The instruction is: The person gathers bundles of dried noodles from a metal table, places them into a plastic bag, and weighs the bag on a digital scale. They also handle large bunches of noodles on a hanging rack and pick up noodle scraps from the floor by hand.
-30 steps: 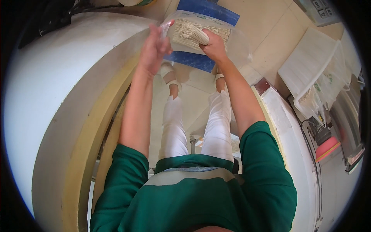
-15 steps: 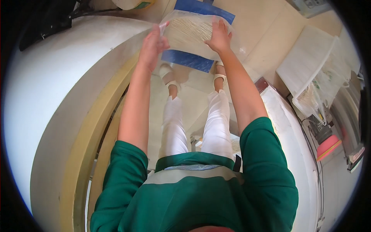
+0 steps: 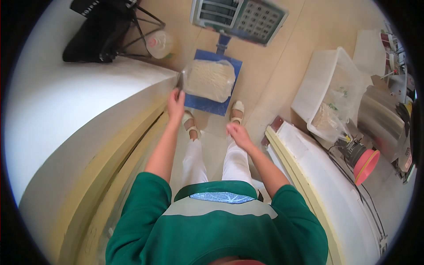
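Note:
A clear plastic bag of pale, strand-like food resembling noodles (image 3: 210, 80) lies flat on the blue platform of a scale (image 3: 205, 105). My left hand (image 3: 176, 105) is just off the bag's near left corner, beside the white table's edge. Its fingers point forward, slightly apart, and hold nothing that I can see. Lower and to the right, my right hand (image 3: 239, 135) hovers above my right leg, away from the bag. The fingers of that hand are curled in, with nothing visible in them.
The scale's display and keypad (image 3: 240, 17) rise beyond the platform. A white table (image 3: 101, 101) curves along my left. To the right stand a white plastic tub (image 3: 316, 84) with bags inside and a pink-rimmed device (image 3: 366, 165). A plastic jug (image 3: 160, 44) sits at the far left.
Both hands have let go of the bag, which now rests on the scale platform. My hands have drawn back toward me, the right one farther. The view has shifted, showing the scale's display.

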{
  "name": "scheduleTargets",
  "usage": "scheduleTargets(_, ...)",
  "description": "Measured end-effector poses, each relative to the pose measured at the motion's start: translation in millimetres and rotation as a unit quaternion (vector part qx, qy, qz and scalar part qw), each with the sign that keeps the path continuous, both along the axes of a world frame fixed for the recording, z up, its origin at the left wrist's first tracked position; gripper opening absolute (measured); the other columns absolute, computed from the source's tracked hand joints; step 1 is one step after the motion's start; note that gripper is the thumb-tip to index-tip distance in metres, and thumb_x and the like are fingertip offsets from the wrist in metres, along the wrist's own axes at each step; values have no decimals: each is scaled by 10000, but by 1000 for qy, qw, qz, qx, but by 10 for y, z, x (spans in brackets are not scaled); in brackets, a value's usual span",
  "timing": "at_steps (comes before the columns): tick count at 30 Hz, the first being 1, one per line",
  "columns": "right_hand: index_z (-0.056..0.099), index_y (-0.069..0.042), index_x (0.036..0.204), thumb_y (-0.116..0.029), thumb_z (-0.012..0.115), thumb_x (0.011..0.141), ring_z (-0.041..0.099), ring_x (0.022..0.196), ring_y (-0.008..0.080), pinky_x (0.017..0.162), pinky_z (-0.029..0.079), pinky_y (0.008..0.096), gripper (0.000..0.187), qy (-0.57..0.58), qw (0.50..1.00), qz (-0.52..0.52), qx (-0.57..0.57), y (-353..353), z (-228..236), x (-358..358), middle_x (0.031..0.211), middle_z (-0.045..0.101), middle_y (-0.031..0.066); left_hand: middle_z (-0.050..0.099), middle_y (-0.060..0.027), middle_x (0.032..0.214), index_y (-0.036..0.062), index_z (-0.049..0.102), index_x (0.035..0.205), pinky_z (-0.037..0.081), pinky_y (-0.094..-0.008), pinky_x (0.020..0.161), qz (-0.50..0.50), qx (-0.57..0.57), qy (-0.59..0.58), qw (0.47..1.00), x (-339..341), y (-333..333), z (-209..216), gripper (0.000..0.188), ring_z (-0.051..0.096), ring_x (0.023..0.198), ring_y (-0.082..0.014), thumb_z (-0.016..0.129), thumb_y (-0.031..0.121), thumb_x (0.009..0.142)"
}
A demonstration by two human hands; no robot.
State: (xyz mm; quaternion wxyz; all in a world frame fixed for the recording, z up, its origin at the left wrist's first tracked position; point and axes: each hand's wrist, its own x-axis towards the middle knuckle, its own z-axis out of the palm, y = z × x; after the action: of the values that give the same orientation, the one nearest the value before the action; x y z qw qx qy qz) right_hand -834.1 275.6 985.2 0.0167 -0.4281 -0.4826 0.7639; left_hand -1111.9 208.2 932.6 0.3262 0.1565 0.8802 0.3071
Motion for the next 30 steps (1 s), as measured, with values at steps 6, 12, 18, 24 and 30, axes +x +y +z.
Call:
scheduleTargets(6,531,1,633,-394,494,868,481,535,262,540,397,370,461,-135,956,256,48,27,820,803,571,523,142,633,-113,885,19,613,959,467,-311,751,-136,-13,-86,987,1053,-925,1246,209,599,822,-203,607,171,816)
scheduleTargets(12,627,-17,748,-426,512,844,551,598,318,581,433,393,436,-114,906,382,144,428,971,1124,658,598,162,590,-75,660,18,603,791,428,-292,563,67,-115,-95,986,1828,-2313,2241,194,536,602,-139,571,207,822)
scheduleTargets(18,587,7,666,-296,527,816,513,531,176,530,403,326,344,-53,882,433,178,535,1085,1098,562,530,98,609,-82,660,34,604,765,445,-330,564,205,-126,-81,967,2807,-3412,2609,272,579,610,-197,531,286,835)
scheduleTargets(24,561,1,601,-177,529,801,444,544,70,503,367,269,270,-82,950,289,89,-903,1174,1966,535,486,1,648,-104,753,61,633,791,478,-412,671,-9,-253,-48,966,2759,-4179,2809,334,608,729,-310,454,333,868)
scheduleTargets(30,644,-14,771,-145,531,782,553,612,125,564,432,278,173,-90,982,131,101,-3954,27,3612,629,589,88,649,-123,845,76,636,833,473,-404,754,-167,-244,-67,953,2890,-6274,1150,230,598,827,-320,448,207,842)
